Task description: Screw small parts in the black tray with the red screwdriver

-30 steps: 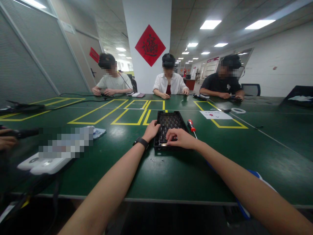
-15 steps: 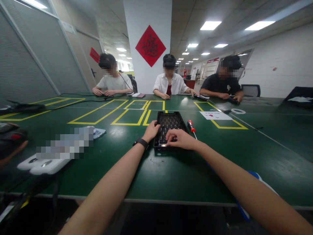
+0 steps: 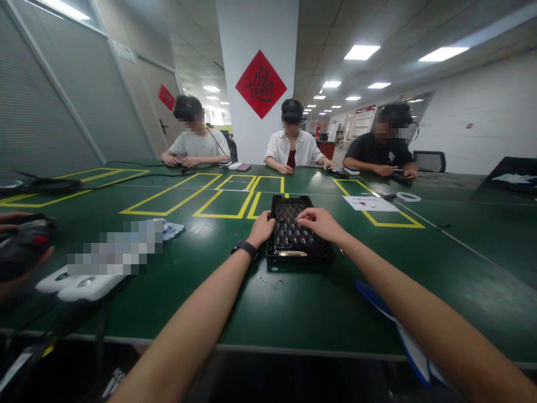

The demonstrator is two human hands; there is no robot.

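Note:
A black case [image 3: 293,243] lies on the green table in front of me, with rows of small shiny bits standing inside it. A silvery strip [image 3: 292,254] shows along its near side. My left hand [image 3: 263,228] grips the case's left edge, thumb on the rim. Over the right part of the case, my right hand [image 3: 321,223] has its thumb and forefinger pinched together above the bits. Whether a small piece sits between those fingertips is too small to tell. The red-handled screwdriver is hidden by my right hand and forearm.
White devices [image 3: 90,285] lie at left, beside a person's hands holding a dark object [image 3: 27,246]. A blue-and-white item [image 3: 403,330] is under my right forearm. A paper sheet [image 3: 371,204] and a white ring [image 3: 408,197] lie farther right. Three people sit opposite.
My right hand has moved from the near end of the case up toward its middle right, uncovering the near rows and the silvery strip. The left hand stays on the edge.

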